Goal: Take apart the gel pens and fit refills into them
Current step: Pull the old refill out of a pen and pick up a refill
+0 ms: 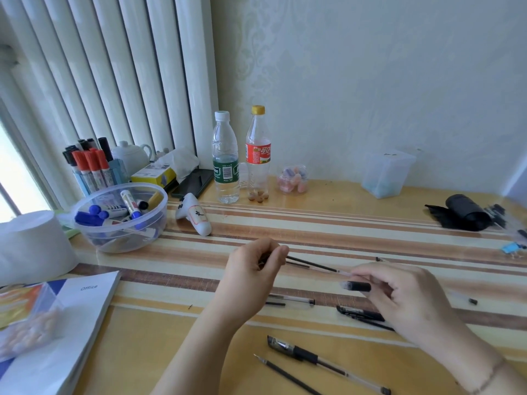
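"Office" on the white booklet (85,312)

We see a glossy table (328,192) with a wood-grain, striped finish that mirrors the bottles. The bowl (119,223) and both bottles (225,155) look like clear, shiny plastic. The pens (328,363) have clear plastic barrels with matt black grips. The roll (31,246) looks like soft white paper, the booklet (82,309) like smooth paper.
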Demonstrator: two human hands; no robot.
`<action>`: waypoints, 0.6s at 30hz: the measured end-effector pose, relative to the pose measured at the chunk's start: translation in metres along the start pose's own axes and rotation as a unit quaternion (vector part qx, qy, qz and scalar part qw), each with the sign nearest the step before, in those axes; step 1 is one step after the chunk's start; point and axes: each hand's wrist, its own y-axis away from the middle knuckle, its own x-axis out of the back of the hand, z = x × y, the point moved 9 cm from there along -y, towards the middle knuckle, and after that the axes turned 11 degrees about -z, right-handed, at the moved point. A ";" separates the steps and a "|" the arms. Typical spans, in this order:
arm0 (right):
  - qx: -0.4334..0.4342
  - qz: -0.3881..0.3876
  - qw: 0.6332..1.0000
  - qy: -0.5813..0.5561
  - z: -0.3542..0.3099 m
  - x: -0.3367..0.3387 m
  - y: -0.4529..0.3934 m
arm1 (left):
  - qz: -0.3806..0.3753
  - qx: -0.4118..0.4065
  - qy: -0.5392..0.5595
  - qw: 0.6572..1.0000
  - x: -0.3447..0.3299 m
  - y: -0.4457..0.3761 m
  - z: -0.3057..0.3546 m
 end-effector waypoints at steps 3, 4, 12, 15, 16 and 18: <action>-0.045 -0.005 0.999 -0.004 0.007 0.000 -0.004 | 0.029 0.025 -0.002 0.999 0.014 0.000 -0.010; -0.065 -0.019 0.998 -0.007 0.010 -0.003 -0.007 | 0.055 0.040 -0.001 0.998 0.023 0.001 -0.015; -0.092 -0.148 0.978 0.113 -0.005 -0.047 -0.036 | 0.169 0.079 0.160 0.969 0.052 0.008 -0.037; -0.091 -0.169 0.973 0.132 -0.008 -0.052 -0.041 | 0.179 0.093 0.200 0.959 0.054 0.010 -0.042; -0.097 -0.172 0.973 0.122 -0.007 -0.052 -0.043 | 0.182 0.097 0.214 0.955 0.054 0.011 -0.043; -0.118 -0.149 0.979 0.077 0.003 -0.049 -0.048 | 0.177 0.105 0.232 0.951 0.054 0.010 -0.045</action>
